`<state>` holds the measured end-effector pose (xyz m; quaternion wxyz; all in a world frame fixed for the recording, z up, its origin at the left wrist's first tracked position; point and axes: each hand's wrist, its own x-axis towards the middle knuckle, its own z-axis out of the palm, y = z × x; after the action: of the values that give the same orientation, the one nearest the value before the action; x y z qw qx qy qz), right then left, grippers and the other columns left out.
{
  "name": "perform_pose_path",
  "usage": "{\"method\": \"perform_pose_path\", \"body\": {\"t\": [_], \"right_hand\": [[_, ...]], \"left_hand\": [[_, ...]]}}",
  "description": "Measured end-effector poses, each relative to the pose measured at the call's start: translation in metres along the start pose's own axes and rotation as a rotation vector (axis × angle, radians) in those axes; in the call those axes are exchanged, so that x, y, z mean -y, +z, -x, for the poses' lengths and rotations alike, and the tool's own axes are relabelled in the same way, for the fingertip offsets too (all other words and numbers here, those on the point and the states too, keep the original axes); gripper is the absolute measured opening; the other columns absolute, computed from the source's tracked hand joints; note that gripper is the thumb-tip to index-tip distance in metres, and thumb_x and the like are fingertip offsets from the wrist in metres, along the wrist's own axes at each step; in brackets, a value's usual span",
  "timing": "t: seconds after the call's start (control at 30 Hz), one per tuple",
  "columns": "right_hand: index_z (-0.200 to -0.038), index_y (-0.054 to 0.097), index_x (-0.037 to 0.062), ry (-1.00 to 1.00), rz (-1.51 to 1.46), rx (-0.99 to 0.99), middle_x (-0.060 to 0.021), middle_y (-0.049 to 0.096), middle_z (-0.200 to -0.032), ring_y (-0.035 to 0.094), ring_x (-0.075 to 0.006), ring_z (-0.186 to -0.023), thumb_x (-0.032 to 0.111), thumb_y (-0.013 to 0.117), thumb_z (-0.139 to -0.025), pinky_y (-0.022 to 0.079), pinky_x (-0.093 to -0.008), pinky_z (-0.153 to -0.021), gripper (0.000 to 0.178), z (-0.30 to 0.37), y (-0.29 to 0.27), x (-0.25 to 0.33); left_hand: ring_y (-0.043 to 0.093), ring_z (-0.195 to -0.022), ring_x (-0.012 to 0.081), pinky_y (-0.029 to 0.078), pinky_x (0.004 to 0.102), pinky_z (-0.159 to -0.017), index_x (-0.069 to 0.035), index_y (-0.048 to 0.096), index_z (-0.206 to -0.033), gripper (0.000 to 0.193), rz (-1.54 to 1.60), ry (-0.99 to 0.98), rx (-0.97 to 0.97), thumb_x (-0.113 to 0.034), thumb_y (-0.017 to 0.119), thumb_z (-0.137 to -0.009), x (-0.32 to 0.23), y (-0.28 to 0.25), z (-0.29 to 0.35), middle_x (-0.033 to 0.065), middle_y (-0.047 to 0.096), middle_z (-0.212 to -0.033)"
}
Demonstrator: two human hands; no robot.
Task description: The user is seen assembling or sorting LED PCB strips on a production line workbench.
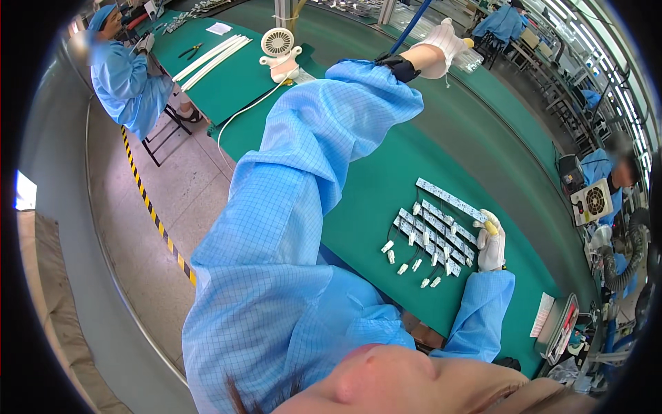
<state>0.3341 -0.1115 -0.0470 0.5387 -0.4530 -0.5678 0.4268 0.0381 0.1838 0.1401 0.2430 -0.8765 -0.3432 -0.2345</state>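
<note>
My left arm stretches across the green bench to its far side. There my left hand (440, 54), in a white glove, is bent with its fingers together beside a crumpled clear plastic piece (470, 61); what they hold is hard to make out. My right hand (491, 247), gloved in white with a yellow fingertip, grips the near right end of a white LED strip (448, 197). Just below that strip, several more LED strips (431, 234) lie side by side at a slant, with black wires and small white connectors (403, 269) spread over and beside them.
A small white fan (278, 45) with a trailing cable stands on the bench (372, 172). White tubes (215, 62) and pliers (189, 51) lie farther left, near a seated person in blue (124, 83). A bin (560, 328) and a boxed fan (592, 201) stand at the right.
</note>
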Motion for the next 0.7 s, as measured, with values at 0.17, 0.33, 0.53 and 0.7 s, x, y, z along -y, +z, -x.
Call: {"method": "perform_pose_path", "body": {"t": [0.17,0.33,0.53,0.7], "right_hand": [[-0.126,0.05,-0.0021,-0.04,0.032,0.031,-0.0048,0.062,-0.091,0.035,-0.0012,-0.052,0.063,0.056,-0.082,0.025,-0.016,-0.045,0.078,-0.005,0.007,0.004],[-0.126,0.049,-0.0022,-0.033,0.058,0.019,-0.0047,0.062,-0.091,0.035,-0.0011,-0.052,0.063,0.054,-0.082,0.025,-0.0159,-0.046,0.079,-0.004,0.006,0.006],[-0.122,0.052,-0.002,0.035,0.042,-0.027,-0.0041,0.062,-0.09,0.037,-0.0006,-0.051,0.06,0.056,-0.084,0.025,-0.0148,-0.044,0.073,0.002,0.008,0.01],[-0.122,0.052,-0.0022,-0.059,0.008,0.027,-0.004,0.062,-0.09,0.037,-0.0007,-0.052,0.061,0.056,-0.083,0.026,-0.015,-0.045,0.074,0.0,0.006,0.007]], "left_hand": [[0.055,-0.097,0.0304,0.045,0.0359,-0.081,-0.016,0.053,-0.125,0.048,-0.055,-0.233,0.125,-0.013,0.061,-0.078,0.001,-0.006,-0.01,0.0082,0.06,-0.105],[0.055,-0.104,0.0412,0.045,0.0485,-0.085,-0.008,0.049,-0.119,0.047,0.651,-0.638,-0.009,-0.039,0.054,-0.084,0.015,0.003,-0.026,0.0246,0.054,-0.115],[0.051,-0.093,0.026,0.044,0.0316,-0.078,-0.02,0.056,-0.125,0.06,-0.064,-0.182,0.032,0.002,0.063,-0.069,-0.008,-0.016,0.002,-0.0032,0.069,-0.091],[0.053,-0.095,0.0293,0.046,0.0329,-0.078,-0.019,0.053,-0.125,0.061,0.0,-0.127,-0.009,-0.003,0.064,-0.067,0.008,-0.01,0.001,0.0068,0.065,-0.089]]}}
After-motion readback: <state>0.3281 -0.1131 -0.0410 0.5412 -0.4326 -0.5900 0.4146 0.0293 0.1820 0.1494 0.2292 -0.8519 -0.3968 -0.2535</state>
